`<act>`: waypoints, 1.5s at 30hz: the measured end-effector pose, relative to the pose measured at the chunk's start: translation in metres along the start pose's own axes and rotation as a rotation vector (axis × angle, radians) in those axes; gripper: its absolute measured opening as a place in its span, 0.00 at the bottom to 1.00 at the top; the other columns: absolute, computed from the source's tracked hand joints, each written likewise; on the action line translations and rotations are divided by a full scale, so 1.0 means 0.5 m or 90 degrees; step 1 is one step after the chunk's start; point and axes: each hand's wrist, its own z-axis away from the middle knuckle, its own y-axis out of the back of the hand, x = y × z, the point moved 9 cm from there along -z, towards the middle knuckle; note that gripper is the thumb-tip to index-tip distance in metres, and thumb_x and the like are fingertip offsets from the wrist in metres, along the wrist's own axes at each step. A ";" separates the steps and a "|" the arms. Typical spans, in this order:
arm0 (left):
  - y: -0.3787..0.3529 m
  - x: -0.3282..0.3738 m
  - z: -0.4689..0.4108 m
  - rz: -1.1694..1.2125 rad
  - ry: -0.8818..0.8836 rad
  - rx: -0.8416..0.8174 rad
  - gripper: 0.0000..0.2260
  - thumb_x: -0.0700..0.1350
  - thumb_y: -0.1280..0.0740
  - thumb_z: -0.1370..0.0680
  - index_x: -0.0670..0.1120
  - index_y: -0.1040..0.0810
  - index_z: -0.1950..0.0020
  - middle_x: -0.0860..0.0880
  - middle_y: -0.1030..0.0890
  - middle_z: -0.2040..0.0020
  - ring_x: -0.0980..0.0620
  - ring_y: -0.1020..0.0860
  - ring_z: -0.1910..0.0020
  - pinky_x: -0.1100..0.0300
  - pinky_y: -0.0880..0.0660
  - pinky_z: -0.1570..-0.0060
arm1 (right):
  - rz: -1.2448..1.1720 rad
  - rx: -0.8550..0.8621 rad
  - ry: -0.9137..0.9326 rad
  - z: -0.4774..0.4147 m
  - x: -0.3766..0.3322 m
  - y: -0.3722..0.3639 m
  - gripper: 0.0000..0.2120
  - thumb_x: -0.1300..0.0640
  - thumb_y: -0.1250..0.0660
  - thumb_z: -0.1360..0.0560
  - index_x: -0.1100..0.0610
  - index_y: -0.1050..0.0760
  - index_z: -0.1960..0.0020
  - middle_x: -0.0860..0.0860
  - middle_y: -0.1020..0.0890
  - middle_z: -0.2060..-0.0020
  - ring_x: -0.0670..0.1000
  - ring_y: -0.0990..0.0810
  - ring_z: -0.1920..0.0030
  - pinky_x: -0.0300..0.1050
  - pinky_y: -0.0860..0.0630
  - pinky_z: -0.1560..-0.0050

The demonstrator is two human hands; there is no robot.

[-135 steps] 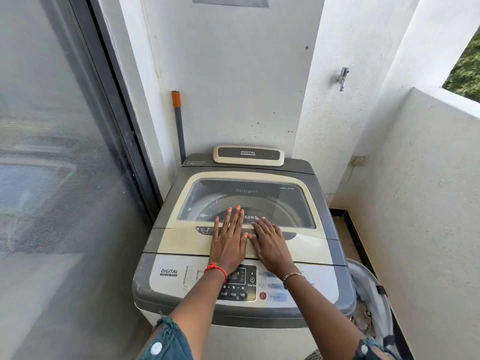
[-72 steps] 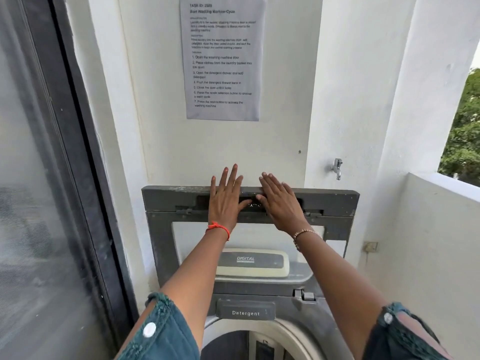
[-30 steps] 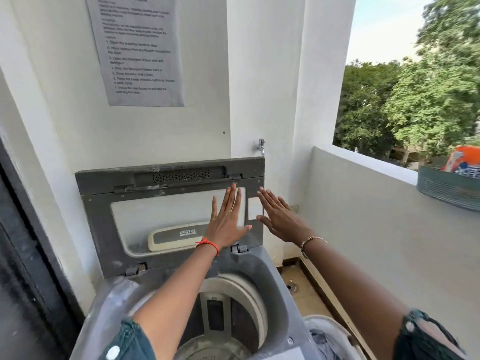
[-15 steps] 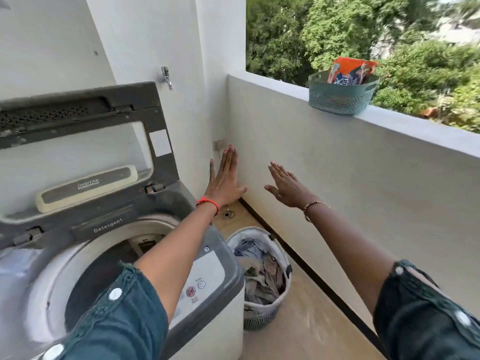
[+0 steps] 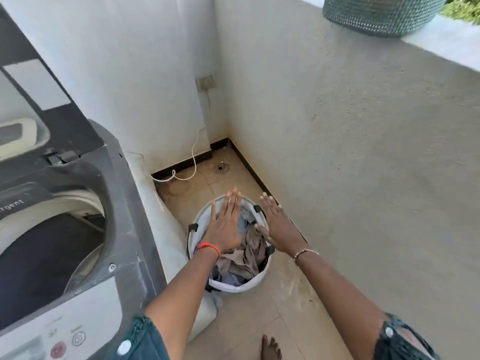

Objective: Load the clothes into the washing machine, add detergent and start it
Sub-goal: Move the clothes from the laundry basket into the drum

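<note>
Your left hand and right hand are dropping lower than before and hovering over the clothes in the laundry basket, lower centre of the frame; all fingers are staying straight, open, holding nothing.

washing machine open at left, clothes in a basket at lower centre
the grey and cream top-loader has its lid raised upright and its dark drum exposed. crumpled beige, grey and blue clothes lie heaped in a round white laundry basket standing on the floor just beside the machine.
</note>
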 end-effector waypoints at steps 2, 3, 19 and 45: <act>-0.087 -0.029 -0.004 -0.029 0.005 -0.014 0.44 0.52 0.37 0.29 0.46 0.66 0.26 0.47 0.62 0.26 0.46 0.58 0.25 0.42 0.61 0.29 | 0.011 0.028 0.013 -0.018 0.025 -0.072 0.34 0.43 0.55 0.23 0.62 0.58 0.25 0.54 0.56 0.25 0.54 0.55 0.24 0.47 0.56 0.26; -0.131 -0.047 -0.008 -0.035 0.007 -0.028 0.47 0.53 0.35 0.32 0.46 0.64 0.25 0.46 0.57 0.25 0.44 0.52 0.25 0.41 0.59 0.29 | 0.012 0.033 0.017 -0.030 0.037 -0.109 0.36 0.41 0.58 0.26 0.62 0.59 0.26 0.54 0.57 0.26 0.54 0.56 0.25 0.45 0.58 0.26; -0.682 -0.312 -0.112 -0.120 -0.014 -0.209 0.60 0.70 0.38 0.47 0.42 0.56 0.24 0.42 0.36 0.28 0.49 0.48 0.25 0.42 0.57 0.33 | 0.058 -0.221 0.031 -0.223 0.152 -0.695 0.71 0.26 0.31 0.50 0.65 0.61 0.26 0.56 0.35 0.29 0.51 0.39 0.29 0.47 0.56 0.29; -0.785 -0.297 -0.143 -0.209 -0.032 0.024 0.27 0.29 0.72 0.26 0.28 0.48 0.29 0.33 0.30 0.34 0.33 0.32 0.35 0.47 0.46 0.31 | 0.137 -0.037 0.125 -0.266 0.129 -0.841 0.27 0.68 0.56 0.29 0.67 0.39 0.31 0.59 0.30 0.32 0.55 0.33 0.30 0.46 0.35 0.30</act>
